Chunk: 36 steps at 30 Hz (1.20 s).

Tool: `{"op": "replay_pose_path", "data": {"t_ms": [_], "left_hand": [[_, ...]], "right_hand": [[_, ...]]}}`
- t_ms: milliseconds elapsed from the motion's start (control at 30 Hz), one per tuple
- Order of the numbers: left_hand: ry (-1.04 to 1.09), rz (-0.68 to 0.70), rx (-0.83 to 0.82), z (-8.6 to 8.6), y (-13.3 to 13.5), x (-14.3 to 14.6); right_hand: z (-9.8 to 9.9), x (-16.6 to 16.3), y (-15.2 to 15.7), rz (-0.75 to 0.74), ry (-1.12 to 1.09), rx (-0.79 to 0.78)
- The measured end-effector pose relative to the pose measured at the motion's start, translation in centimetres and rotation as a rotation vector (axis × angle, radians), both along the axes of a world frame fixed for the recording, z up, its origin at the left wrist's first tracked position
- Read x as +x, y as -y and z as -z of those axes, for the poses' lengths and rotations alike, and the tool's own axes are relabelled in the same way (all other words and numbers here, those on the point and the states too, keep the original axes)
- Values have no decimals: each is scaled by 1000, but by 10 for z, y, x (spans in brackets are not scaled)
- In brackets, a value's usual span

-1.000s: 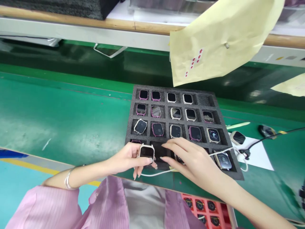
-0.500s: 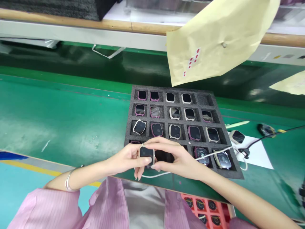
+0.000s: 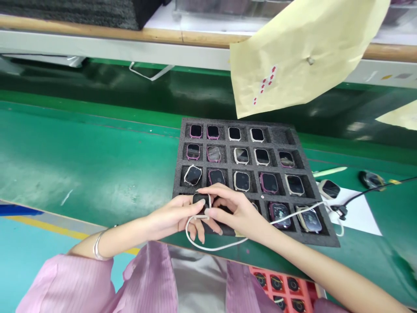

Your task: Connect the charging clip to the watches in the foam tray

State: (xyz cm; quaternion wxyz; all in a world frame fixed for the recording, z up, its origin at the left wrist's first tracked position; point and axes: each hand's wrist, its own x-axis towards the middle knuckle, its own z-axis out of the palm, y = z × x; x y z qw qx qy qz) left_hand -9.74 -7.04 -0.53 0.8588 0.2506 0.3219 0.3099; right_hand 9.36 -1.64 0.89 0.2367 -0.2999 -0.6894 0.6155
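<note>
A green workbench [image 3: 97, 161] spreads beyond and to the left of the fingers; on it, reaching from under them outward, lies a grey foam tray [image 3: 228, 156] whose visible pockets mostly hold smartwatches, while the hands hide some of the nearest row. Below and to the right of the fingers, at the bench edge, is a red tray [image 3: 301, 287] of round dark parts. The left hand [image 3: 182, 213] is closed around a pale-framed smartwatch [image 3: 199, 198], thumb across the screen, fingers behind. The right hand [image 3: 239, 213] curves thumb and forefinger apart to the watch's edges; how firmly they grip, I cannot tell. A white cable [image 3: 211, 249] loops beneath the fingers, its end at the watch's lower edge, perhaps not yet joined. Work on this watch looks midway, as it is out of any pocket; how many others are finished does not show.
</note>
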Motion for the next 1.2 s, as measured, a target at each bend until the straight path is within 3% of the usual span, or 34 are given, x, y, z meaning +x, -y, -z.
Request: {"op": "replay_pose_path", "data": {"t_ms": [133,300,433,767,900,1033,1200], "left_hand": [[-132,-6,173,1,6,4],[-368,88,396,-5,14,4],[-479,133,480,-12,16,5],[-506,71,574,-5,16,11],[-359,103,478,-4,16,9],[-139,173,394,-5,16,5],[-172,189,486,-6,14,1]], "right_hand": [[-1,5,4,-22,86,146],[-3,10,7,-237,68,118],[-7,13,8,-318,29,136],[-7,13,12,-344,-42,116],[-3,17,11,-271,-28,93],[-1,20,12,-267,-200,-71],[-2,18,12,-309,-256,-114]]}}
